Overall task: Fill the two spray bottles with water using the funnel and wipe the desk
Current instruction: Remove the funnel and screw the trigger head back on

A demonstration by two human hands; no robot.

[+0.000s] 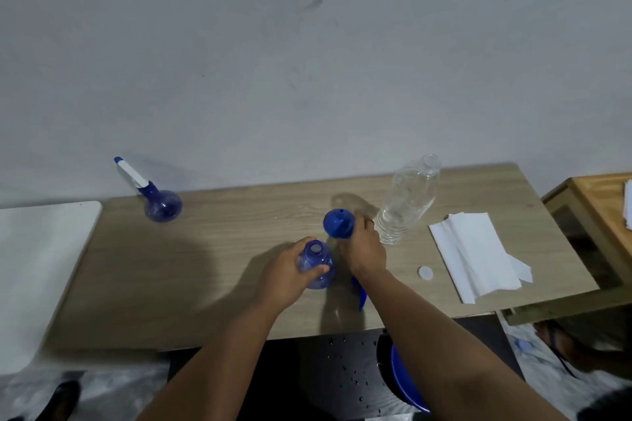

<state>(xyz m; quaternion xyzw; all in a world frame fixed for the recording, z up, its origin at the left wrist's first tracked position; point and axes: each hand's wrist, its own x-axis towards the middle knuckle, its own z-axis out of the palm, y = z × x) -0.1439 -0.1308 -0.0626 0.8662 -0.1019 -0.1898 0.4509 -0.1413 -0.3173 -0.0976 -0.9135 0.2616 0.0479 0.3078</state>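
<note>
Tipping threatens the open spray bottle [315,265] near the desk [212,249] front edge if the funnel [338,223] seats off-centre, since the left hand [287,275] curls round its body while the right hand [364,246] grips the funnel just beside the clear water bottle [407,202].

The wood-grain desk [212,249] lies bare through its middle left, with only a round blue spray bottle with a white nozzle [160,203] near the back left edge. Towards the right edge, a clear plastic water bottle [407,205], a small white cap [425,272] and folded white paper towels [475,253] crowd the way, with narrow gaps between them.
</note>
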